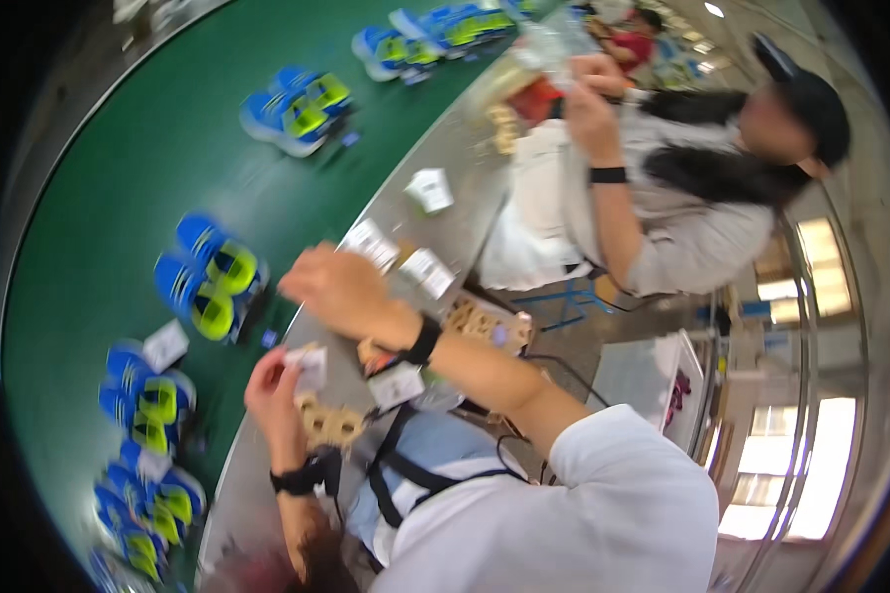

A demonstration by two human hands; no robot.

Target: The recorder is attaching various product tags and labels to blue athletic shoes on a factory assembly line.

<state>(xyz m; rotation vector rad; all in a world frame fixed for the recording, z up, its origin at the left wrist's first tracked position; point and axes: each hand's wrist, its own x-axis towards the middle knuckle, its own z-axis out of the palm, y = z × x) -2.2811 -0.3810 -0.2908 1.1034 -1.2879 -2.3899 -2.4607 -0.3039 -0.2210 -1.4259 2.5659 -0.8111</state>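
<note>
My left hand is at the near edge of the metal bench, thumb and fingers pinched together at a small white paper label. My right hand reaches across the bench edge toward the green belt; its fingers are smeared by motion, and I cannot tell whether they hold anything. Beside that hand lie white printed labels. On the belt, closest to my hands, rests a pair of blue sports shoes with yellow-green insides. Tan cut-out pieces lie near my left wrist.
The green belt carries several more blue shoe pairs. Across the bench, a co-worker handles clear plastic. A box of tan pieces stands beside my right forearm, with a cable nearby.
</note>
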